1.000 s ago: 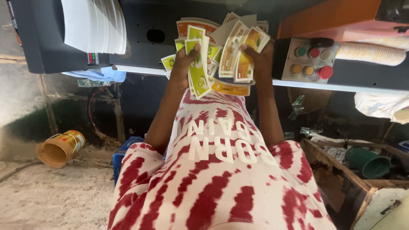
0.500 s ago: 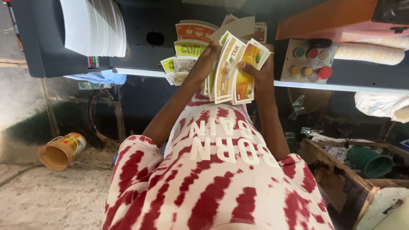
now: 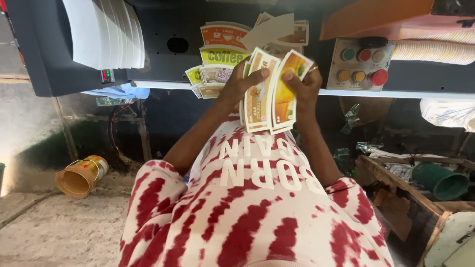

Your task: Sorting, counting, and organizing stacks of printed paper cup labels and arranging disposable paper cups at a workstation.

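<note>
Both my hands hold one stack of flat printed paper cup blanks [image 3: 269, 91], yellow, orange and cream, in front of my chest. My left hand [image 3: 241, 85] grips the stack's left side with fingers across its face. My right hand [image 3: 303, 84] pinches its right edge. More fan-shaped blanks [image 3: 217, 57], orange, green and grey, lie spread on the dark machine's shelf [image 3: 163, 85] just beyond my left hand. I wear a red and white tie-dye shirt [image 3: 252, 207].
A control panel with round coloured buttons [image 3: 363, 62] sits right of my hands. White sheets [image 3: 106, 32] hang at upper left. Stacked paper cups [image 3: 433, 49] lie at upper right. A yellow bucket [image 3: 81, 175] lies on the floor at left, a green pot [image 3: 440, 180] at right.
The loose fan of blanks in my hands has been gathered into one tight stack. My left hand moved right from the spread pieces onto the stack.
</note>
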